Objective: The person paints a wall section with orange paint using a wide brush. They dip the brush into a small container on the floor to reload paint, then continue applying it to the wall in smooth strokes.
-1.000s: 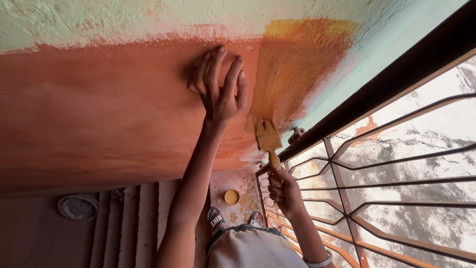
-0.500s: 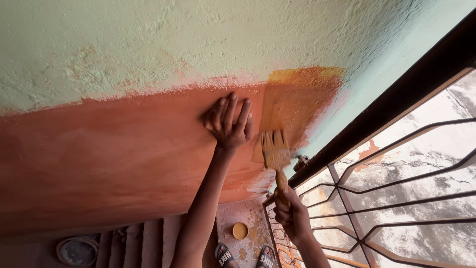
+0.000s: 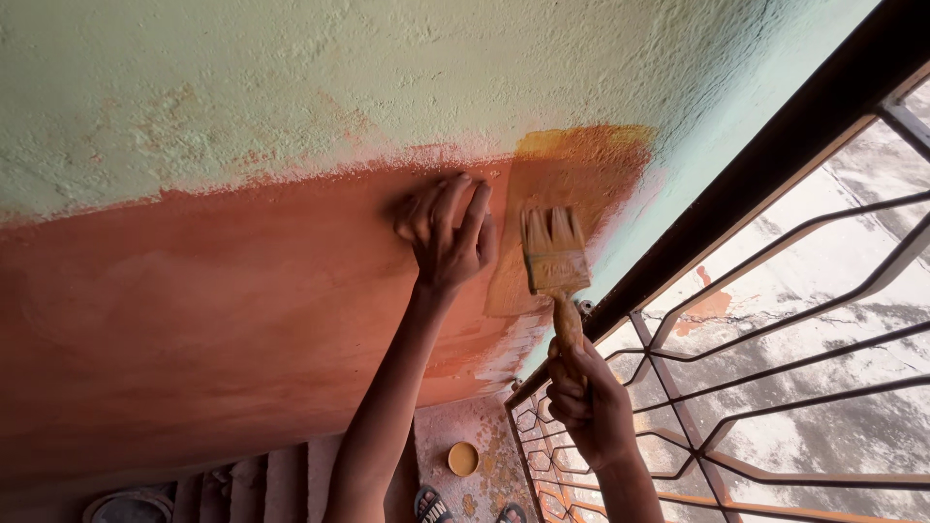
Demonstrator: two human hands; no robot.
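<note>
Right hand [image 3: 588,402] grips a paintbrush [image 3: 555,266] by its handle, bristles pointing up above the fist; left hand [image 3: 448,230] lies open-palmed on the wall [image 3: 242,291].

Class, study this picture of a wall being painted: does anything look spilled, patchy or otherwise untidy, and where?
Yes. The floor far below is blotched with yellow-orange splashes around a small open paint tin. On the wall, the reddish band's upper edge is ragged against the pale green. The right hand holds the brush on a fresh yellower patch; the left hand presses the wall.
</note>
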